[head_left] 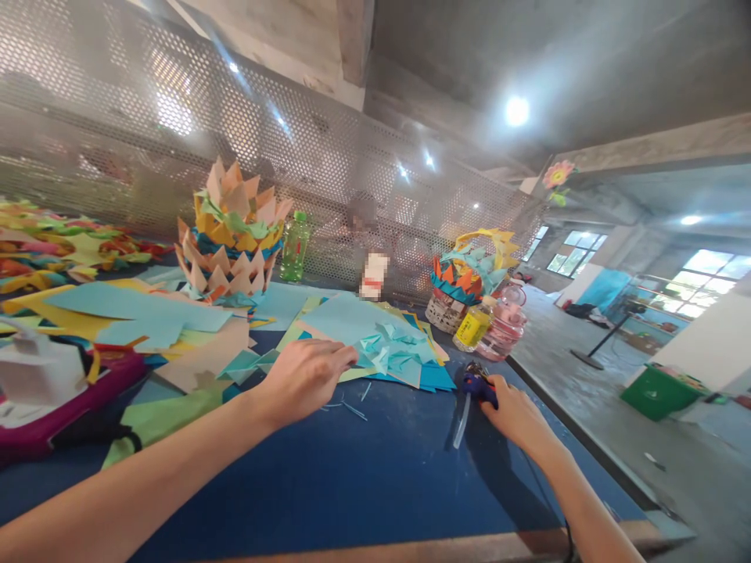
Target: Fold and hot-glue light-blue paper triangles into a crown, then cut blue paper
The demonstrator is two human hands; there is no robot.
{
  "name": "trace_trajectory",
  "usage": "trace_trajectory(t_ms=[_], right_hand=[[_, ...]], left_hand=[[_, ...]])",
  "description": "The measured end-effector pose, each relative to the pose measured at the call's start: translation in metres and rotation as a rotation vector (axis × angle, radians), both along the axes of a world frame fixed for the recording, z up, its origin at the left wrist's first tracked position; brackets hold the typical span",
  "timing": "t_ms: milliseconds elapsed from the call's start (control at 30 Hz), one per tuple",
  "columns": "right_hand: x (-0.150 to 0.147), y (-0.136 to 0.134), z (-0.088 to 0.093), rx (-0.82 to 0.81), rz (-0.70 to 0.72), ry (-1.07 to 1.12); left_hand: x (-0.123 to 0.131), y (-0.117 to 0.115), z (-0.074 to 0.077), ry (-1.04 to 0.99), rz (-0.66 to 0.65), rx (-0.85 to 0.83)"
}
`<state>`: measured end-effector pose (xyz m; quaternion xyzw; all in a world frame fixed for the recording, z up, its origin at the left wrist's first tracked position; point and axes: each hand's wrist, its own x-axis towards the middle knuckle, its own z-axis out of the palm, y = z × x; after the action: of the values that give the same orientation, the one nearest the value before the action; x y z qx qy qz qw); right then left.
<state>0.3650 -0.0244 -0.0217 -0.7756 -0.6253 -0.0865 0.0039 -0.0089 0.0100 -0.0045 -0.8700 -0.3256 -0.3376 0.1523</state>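
Against the right fingers (501,386), apparently gripped, lies a glue gun (477,383).

Text: none legible | yellow bottle label (471,329): blurred | green bin (672,393): apparently a pale emblem (648,396)

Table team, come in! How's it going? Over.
Left hand by blue folded paper. Right hand gripping glue gun, clear glue stick poking out. Bottles beyond, seemingly not blocking.

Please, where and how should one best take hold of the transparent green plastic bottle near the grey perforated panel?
Probably around the middle of the transparent green plastic bottle, coming from the front right: it stands upright, the multicoloured spiky paper stack crowds its left side, and the grey perforated panel is behind.
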Motion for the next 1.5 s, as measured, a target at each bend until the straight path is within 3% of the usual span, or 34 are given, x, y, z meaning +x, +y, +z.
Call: trace_trajectory(t_ms=[133, 200, 367, 467, 633, 767, 967, 1500], right_hand=[[0.003, 0.001, 0.001, 0.085, -0.032, 0.018], [0.005, 0.003, 0.005, 0.174, 0.017, 0.081], [-0.018, 0.021, 0.020, 0.378, 0.376, 0.467], [-0.049, 0.033, 0.029, 0.313, 0.568, 0.660], [-0.100, 0.047, 0.037, 0.104, 0.727, 0.829], [-0.121, 0.051, 0.025, 0.080, 0.754, 0.913], [-0.120, 0.042, 0.003, 0.125, 0.775, 0.896], [-0.122, 0.028, 0.005, 0.081, 0.824, 0.897]], left_hand=[[0.000, -0.003, 0.004, 0.019, -0.005, -0.032], [0.000, -0.004, 0.005, 0.026, -0.001, -0.046], [-0.001, -0.002, 0.003, 0.029, 0.012, -0.060], [-0.003, 0.000, 0.002, 0.021, 0.017, -0.065], [-0.006, 0.002, 0.003, 0.048, 0.053, -0.071], [-0.008, 0.003, 0.003, 0.068, 0.096, -0.088], [-0.008, 0.006, 0.001, 0.068, 0.119, -0.109], [-0.009, 0.009, -0.001, 0.047, 0.151, -0.054]])
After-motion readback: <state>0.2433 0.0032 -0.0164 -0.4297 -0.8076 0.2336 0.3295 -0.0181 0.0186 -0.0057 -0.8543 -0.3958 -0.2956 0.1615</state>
